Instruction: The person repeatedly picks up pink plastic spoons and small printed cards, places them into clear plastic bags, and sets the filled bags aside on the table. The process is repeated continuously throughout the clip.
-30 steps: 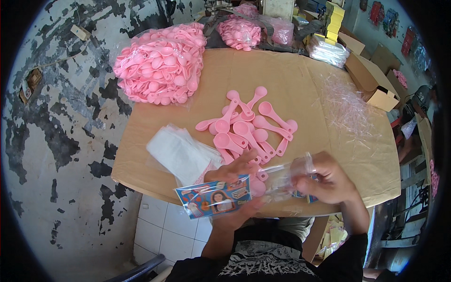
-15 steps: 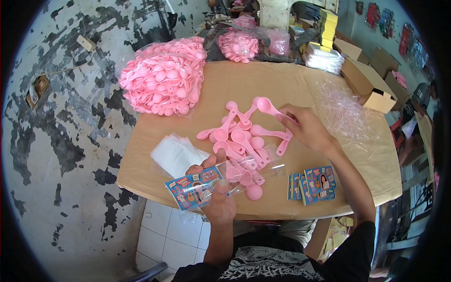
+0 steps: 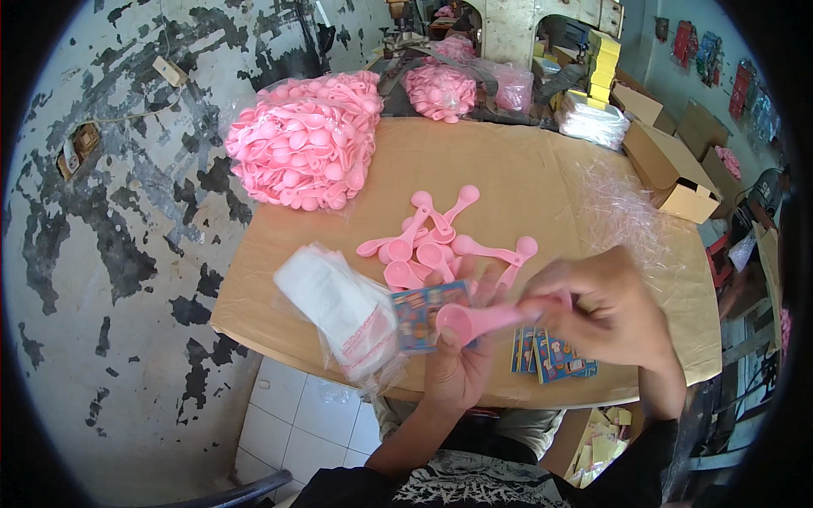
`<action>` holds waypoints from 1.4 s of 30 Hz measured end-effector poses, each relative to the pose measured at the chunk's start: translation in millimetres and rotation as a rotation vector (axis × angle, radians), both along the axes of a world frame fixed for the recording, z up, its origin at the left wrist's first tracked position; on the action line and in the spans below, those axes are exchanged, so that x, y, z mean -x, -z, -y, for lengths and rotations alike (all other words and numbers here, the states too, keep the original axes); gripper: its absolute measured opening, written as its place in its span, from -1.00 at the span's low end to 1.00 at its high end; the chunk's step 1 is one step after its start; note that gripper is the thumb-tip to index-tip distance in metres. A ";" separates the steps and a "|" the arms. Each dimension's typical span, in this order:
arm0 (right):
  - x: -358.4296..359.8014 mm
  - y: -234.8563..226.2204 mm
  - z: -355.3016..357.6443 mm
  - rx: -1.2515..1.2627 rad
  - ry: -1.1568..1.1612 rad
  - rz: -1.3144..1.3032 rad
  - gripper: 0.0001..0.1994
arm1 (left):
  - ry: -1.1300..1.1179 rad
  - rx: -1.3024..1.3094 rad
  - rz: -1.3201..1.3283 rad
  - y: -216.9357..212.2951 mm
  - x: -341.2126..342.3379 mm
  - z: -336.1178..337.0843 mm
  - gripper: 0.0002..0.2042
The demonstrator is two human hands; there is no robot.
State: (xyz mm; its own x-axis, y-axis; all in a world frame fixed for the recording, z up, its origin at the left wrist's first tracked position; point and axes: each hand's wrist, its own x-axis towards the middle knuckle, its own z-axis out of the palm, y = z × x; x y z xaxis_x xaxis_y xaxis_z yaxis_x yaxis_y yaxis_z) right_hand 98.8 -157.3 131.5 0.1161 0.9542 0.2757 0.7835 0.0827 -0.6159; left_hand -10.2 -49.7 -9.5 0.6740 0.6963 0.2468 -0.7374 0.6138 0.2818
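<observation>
My left hand [image 3: 457, 372] is closed around a blue printed card [image 3: 415, 320], held over the near edge of the table; the clear sleeve around it is hard to make out. A pink measuring spoon [image 3: 487, 321] is pinched by its handle in my right hand [image 3: 605, 309], which is blurred. The spoon's bowl lies across the card, next to my left thumb. Just beyond, a loose pile of pink spoons [image 3: 432, 233] lies on the brown table. Partly under my right hand sits a small stack of blue cards [image 3: 563, 360].
White and clear plastic bags [image 3: 326, 292] lie left of my left hand. A big bag of pink spoons [image 3: 305, 140] stands at the far left, with a smaller bag [image 3: 440, 91] behind. Clear plastic strips [image 3: 618, 203] and a cardboard box [image 3: 673, 169] are at the right.
My right hand has come nearer with the spoon, bringing its bowl over the card. My left hand has moved right with the card, uncovering more of the plastic bags.
</observation>
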 end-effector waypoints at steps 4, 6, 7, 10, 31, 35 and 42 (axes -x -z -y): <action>-18.4 -26.2 29.7 -0.385 0.155 0.056 -0.94 | 0.246 0.077 0.113 -0.8 -5.1 -6.1 -0.03; -18.2 -12.0 13.6 -0.573 0.158 -0.006 -0.98 | -0.213 -0.488 -0.143 3.9 -6.0 -12.2 -0.02; -16.8 -4.8 2.8 -0.668 0.144 -0.040 -0.96 | -0.214 -0.496 -0.152 -4.3 0.6 -14.3 -0.02; -16.0 2.3 -9.3 -0.063 0.116 0.105 -0.91 | -0.248 -1.291 -0.644 -25.4 7.3 -3.3 -0.32; -37.9 34.8 -24.8 -0.140 0.068 -0.135 -0.86 | 0.086 -0.653 -0.585 -3.1 11.3 -24.8 -0.68; -37.0 26.1 -19.4 0.018 0.083 -0.142 -0.85 | -0.028 -0.667 -0.568 -12.6 6.6 -14.9 -0.70; -39.3 35.5 -22.6 -0.169 0.130 -0.095 -0.84 | -0.045 -0.776 -0.635 -9.0 5.2 -23.7 -0.67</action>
